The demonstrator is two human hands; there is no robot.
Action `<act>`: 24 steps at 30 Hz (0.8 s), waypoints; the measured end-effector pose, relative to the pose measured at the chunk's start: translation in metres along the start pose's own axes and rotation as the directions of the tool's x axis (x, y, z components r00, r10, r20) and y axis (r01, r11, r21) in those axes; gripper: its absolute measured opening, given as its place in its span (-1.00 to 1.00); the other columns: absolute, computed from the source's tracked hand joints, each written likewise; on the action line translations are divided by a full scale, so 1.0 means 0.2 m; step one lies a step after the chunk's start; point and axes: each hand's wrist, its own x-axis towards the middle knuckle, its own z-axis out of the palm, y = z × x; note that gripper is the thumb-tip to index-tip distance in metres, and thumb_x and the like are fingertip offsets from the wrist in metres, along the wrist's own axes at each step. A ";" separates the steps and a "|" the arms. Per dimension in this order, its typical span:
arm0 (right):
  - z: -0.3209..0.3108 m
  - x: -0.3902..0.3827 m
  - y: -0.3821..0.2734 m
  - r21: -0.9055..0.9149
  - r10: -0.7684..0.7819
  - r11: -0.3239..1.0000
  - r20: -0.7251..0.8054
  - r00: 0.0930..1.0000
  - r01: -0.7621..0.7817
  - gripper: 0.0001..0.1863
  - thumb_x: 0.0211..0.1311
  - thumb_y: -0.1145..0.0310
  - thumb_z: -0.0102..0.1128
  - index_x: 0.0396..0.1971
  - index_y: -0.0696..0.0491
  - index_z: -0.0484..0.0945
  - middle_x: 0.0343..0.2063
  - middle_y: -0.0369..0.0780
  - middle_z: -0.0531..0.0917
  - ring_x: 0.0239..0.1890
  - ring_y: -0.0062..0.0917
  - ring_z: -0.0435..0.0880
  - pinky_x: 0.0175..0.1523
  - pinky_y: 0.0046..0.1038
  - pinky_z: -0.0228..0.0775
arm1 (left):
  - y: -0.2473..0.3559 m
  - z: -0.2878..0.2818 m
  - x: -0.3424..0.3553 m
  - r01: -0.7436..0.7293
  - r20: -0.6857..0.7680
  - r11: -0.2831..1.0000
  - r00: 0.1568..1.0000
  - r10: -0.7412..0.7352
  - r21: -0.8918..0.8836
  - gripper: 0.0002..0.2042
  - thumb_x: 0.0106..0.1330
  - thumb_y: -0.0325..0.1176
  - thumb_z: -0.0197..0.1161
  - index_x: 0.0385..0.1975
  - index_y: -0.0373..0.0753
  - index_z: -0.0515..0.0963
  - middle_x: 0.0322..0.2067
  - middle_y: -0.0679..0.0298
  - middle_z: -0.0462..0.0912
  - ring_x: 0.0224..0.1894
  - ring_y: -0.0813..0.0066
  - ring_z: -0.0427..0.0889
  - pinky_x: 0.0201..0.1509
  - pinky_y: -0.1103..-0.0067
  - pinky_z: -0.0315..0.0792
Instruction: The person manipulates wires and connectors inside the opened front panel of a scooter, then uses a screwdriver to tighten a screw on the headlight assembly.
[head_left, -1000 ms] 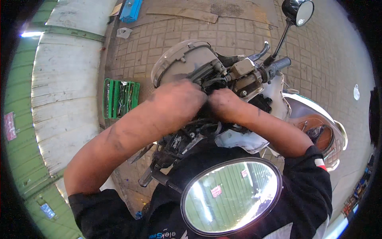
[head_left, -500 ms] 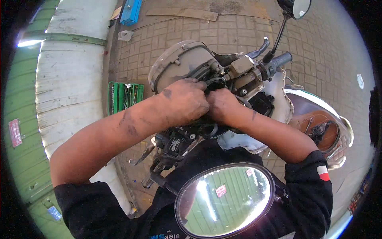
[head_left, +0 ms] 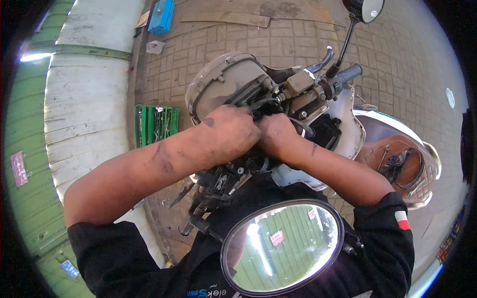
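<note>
My left hand (head_left: 233, 129) is curled into the middle of a stripped scooter handlebar assembly (head_left: 303, 84), just below the grimy round housing (head_left: 213, 87). My right hand (head_left: 276, 131) sits against it on the right, also curled, among black cables and parts (head_left: 263, 99). The two hands meet with fingertips tucked out of sight, so what they grip is hidden. The handlebar carries a right grip (head_left: 350, 73) and an upright mirror (head_left: 370, 9). A large mirror (head_left: 282, 247) lies across the lower middle, reflecting a green wall.
An open green toolbox (head_left: 156, 126) stands on the paving at the left, with a blue metal box (head_left: 160, 16) and cardboard (head_left: 223, 19) farther back. Green and white corrugated walls (head_left: 89, 99) run along the left. The scooter's brown padded seat area (head_left: 377, 154) is at the right.
My hands stay in the same place on the handlebar, with small shifts of the fingers; over the last half second both have moved slightly down in view. The forearms are a little lower than a second ago.
</note>
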 end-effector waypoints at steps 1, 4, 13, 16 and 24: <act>0.01 0.00 -0.01 0.004 -0.001 1.000 0.001 1.000 0.001 -0.89 -0.07 0.34 0.16 -0.66 -0.04 0.64 -0.58 -0.17 0.67 -0.50 -0.30 0.68 -0.44 -0.26 0.48 | 0.00 0.01 0.00 0.000 0.004 1.000 1.000 0.000 -0.002 -0.88 0.10 -0.39 0.15 -0.52 -0.21 0.64 -0.45 0.10 0.65 -0.30 0.16 0.65 -0.23 0.31 0.56; 0.04 -0.02 -0.01 -0.015 0.035 0.999 0.036 0.999 -0.035 -0.90 -0.07 0.33 0.16 -0.61 -0.05 0.65 -0.58 -0.18 0.66 -0.50 -0.28 0.67 -0.44 -0.27 0.46 | -0.02 0.05 -0.01 0.001 0.039 1.000 0.999 -0.002 0.014 -0.87 0.10 -0.39 0.14 -0.45 -0.20 0.63 -0.44 0.12 0.64 -0.26 0.15 0.63 -0.21 0.31 0.55; 0.03 0.02 0.03 0.356 0.054 0.934 -0.167 0.984 0.009 -0.87 -0.10 0.30 0.20 -0.57 0.05 0.58 -0.57 -0.04 0.60 -0.45 -0.09 0.61 -0.36 -0.17 0.44 | -0.02 0.02 -0.02 0.071 0.003 0.994 0.997 -0.071 -0.083 -0.62 0.17 -0.44 0.08 0.03 -0.28 0.33 -0.36 0.02 0.60 -0.18 0.01 0.57 -0.12 0.26 0.51; 0.02 0.00 0.04 0.268 -0.005 0.963 -0.135 0.991 0.042 -0.85 -0.07 0.35 0.18 -0.44 0.03 0.61 -0.50 -0.09 0.66 -0.39 -0.18 0.67 -0.29 -0.20 0.51 | -0.03 0.01 -0.02 0.020 -0.014 0.992 1.000 -0.022 -0.124 -0.66 0.19 -0.45 0.05 0.00 -0.31 0.34 -0.36 -0.01 0.59 -0.18 -0.01 0.57 -0.11 0.26 0.51; -0.17 -0.05 0.08 0.433 -0.036 0.901 0.115 0.993 -0.018 -0.73 -0.04 0.40 0.19 -0.27 0.10 0.60 -0.34 0.04 0.64 -0.20 -0.05 0.62 -0.06 -0.15 0.45 | -0.02 0.03 -0.05 0.046 -0.090 0.995 0.994 -0.054 -0.093 -0.75 0.25 -0.39 0.05 -0.08 -0.20 0.40 -0.36 0.09 0.55 -0.20 0.14 0.60 -0.18 0.34 0.56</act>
